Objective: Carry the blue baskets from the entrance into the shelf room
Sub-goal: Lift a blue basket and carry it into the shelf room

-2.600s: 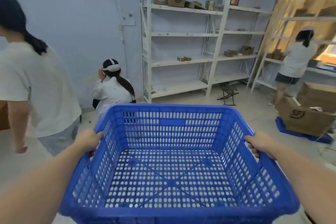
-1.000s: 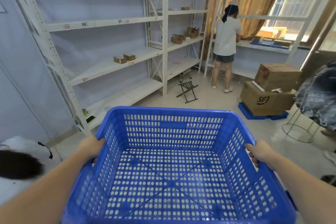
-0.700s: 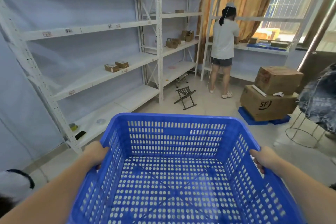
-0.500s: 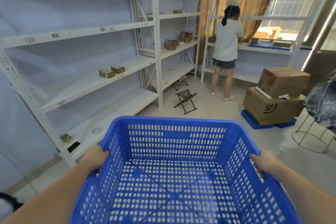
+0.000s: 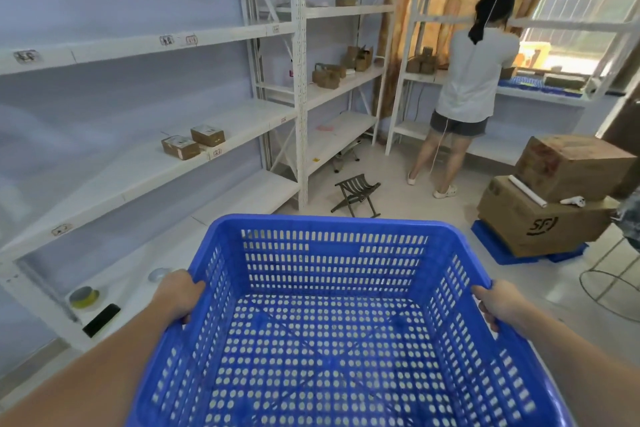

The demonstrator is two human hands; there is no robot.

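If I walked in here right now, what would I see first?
The big blue basket fills the bottom of the view, empty, with the left hand and right hand gripping its two sides. Past it, a small folding stool stands on the floor, and a person in a white shirt faces the far shelves. Two stacked cardboard boxes sit to the right.
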